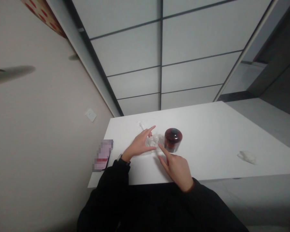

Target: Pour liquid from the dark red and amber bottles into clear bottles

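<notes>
My left hand (143, 141) is over the table, its thumb and fingers spread apart around a small clear, whitish object (156, 138) whose kind I cannot make out. That object lies among crumpled clear material, partly hidden behind the hand. From the right, my right hand (176, 166) points its index finger toward the same object, the thumb held apart below. Just right of the fingertips stands a dark red, see-through jar (173, 140) with a dark knob on top. Neither hand touches the jar.
A blurred-out pink phone-like item (103, 155) lies at the left edge of the white table (207, 138). Toward the right is a crumpled whitish tissue or wrapper (247, 157). Another small clear piece (141, 125) lies behind my left hand. A wall is close on the left.
</notes>
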Tool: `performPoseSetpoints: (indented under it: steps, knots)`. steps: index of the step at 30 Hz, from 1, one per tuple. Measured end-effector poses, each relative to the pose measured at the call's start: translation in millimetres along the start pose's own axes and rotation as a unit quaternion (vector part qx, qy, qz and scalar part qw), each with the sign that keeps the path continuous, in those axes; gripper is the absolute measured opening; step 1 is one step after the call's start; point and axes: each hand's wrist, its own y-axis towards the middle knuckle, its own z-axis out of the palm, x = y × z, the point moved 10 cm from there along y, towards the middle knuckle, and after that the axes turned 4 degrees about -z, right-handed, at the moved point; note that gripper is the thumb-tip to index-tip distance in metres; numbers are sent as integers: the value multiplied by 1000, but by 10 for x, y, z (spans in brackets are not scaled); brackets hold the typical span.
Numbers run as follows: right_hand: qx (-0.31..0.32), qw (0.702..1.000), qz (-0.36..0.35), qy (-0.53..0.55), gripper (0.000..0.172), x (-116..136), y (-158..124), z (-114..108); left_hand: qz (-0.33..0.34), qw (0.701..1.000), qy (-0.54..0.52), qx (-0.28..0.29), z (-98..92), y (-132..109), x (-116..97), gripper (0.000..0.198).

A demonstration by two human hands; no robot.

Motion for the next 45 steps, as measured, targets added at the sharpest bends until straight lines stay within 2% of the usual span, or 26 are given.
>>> performPoseSetpoints:
  steps: [4, 6, 11, 13, 16, 18, 20, 24, 27, 30, 33, 35, 37, 40, 41, 42, 43, 45]
  knots:
    - [0, 1000, -2, -3, 53, 10, 6, -33, 22, 999, -25, -20, -62, 2, -57, 99]
    - [-6, 1000, -4, -1, 53, 12, 6, -41, 35, 999, -33, -18, -68, 22, -112, 89]
    - [-16, 1000, -8, 3, 53, 10, 3, -28, 34, 998, 40, -38, -117, 124, -277, 31]
    - [-15, 1000, -6, 6, 53, 0, 1, -15, 32, 997, 20, -72, -240, 158, -348, 27]
    - [-14, 1000, -10, 12, 54, 2, -5, -2, 25, 987, -32, -156, -564, 199, -366, 35]
    - [-15, 1000, -13, 10, 56, 9, -12, 5, 24, 980, -57, -188, -747, 268, -299, 30]
    - [-18, 1000, -17, 9, 59, 16, -19, 13, 4, 980, -81, -181, -828, 409, -133, 25]
    - [-35, 998, -34, 41, 60, 33, -25, 13, -68, 988, -85, -111, -741, 781, 319, 35]
    - [-73, 991, -67, 89, 55, 68, -36, -68, -93, 991, -64, -72, -625, 1022, 549, 35]
    - [-131, 975, -106, 148, 46, 102, -82, -256, -103, 993, -26, -48, -524, 1202, 682, 35]
    - [-216, 944, -125, 217, 36, 51, -178, -543, -100, 994, 26, -28, -420, 1322, 755, 36]
    - [-286, 914, -124, 261, 29, -65, -266, -747, -97, 993, 62, -14, -336, 1370, 799, 36]
    - [-353, 884, -89, 293, 27, -279, -342, -887, -98, 990, 98, -2, -258, 1387, 846, 34]
    - [-411, 846, 12, 340, 19, -719, -370, -881, -102, 984, 144, -5, -223, 1352, 853, 32]
    - [-405, 840, 35, 361, 18, -839, -327, -817, -101, 983, 153, -10, -240, 1323, 816, 34]
    - [-376, 842, 45, 384, 25, -920, -241, -722, -99, 982, 162, -16, -271, 1285, 752, 36]
    - [-334, 851, 44, 403, 38, -960, -131, -611, -90, 982, 163, -21, -306, 1239, 648, 38]
    - [-235, 873, 34, 427, 68, -973, 90, -368, -44, 991, 129, -18, -356, 1124, 312, 39]
